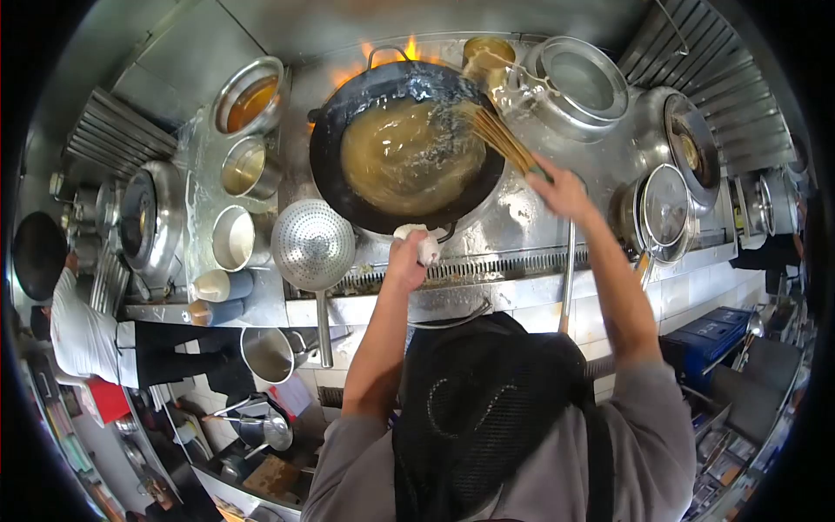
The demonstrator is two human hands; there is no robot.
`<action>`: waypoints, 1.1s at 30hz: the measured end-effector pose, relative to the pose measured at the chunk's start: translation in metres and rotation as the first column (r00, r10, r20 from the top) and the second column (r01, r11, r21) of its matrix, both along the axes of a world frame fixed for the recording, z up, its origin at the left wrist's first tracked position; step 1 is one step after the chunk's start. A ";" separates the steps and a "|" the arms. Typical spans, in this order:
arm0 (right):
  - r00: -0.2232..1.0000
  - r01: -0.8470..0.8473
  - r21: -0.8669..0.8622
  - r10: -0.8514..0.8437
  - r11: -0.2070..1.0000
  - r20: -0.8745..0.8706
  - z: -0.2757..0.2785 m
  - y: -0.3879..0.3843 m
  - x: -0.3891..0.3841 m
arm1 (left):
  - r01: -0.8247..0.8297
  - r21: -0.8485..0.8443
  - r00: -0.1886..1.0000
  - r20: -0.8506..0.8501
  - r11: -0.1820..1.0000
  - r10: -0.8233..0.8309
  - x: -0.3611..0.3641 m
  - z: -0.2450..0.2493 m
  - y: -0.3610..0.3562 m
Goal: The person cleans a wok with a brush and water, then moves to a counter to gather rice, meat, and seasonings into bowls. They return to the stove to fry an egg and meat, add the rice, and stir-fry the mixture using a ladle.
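Observation:
A large black wok (pixel 327 165) sits tilted over the burner, with flames rising behind its far rim. Cloudy brownish liquid (pixel 391 161) swirls inside it. My left hand (pixel 406 261) is closed around a folded white cloth (pixel 426 246) at the near rim, beside the wok's loop handle. My right hand (pixel 561 190) grips a bamboo wok brush (pixel 503 139) by its handle end. The bristles reach over the wok's right rim, where water splashes outward. A perforated strainer ladle (pixel 313 245) lies left of my left hand, its handle pointing toward me.
Metal pots (pixel 252 167) and a bowl of orange liquid (pixel 254 103) line the left counter. Behind right stand a brass-coloured pot (pixel 489 56) and a wide basin (pixel 578 83). A mesh strainer (pixel 665 207) rests on the right. Another person (pixel 91 326) stands at the far left.

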State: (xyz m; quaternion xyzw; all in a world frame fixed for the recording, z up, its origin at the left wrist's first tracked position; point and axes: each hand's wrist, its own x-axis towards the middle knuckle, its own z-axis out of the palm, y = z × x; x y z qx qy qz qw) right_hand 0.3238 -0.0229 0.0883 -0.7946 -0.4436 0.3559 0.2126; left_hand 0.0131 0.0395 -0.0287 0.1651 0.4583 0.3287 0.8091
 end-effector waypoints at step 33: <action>0.529 0.149 0.108 0.013 0.983 -0.848 -0.001 -0.050 -0.085 | 0.101 0.565 0.737 -0.596 0.819 0.320 0.030 0.038 -0.135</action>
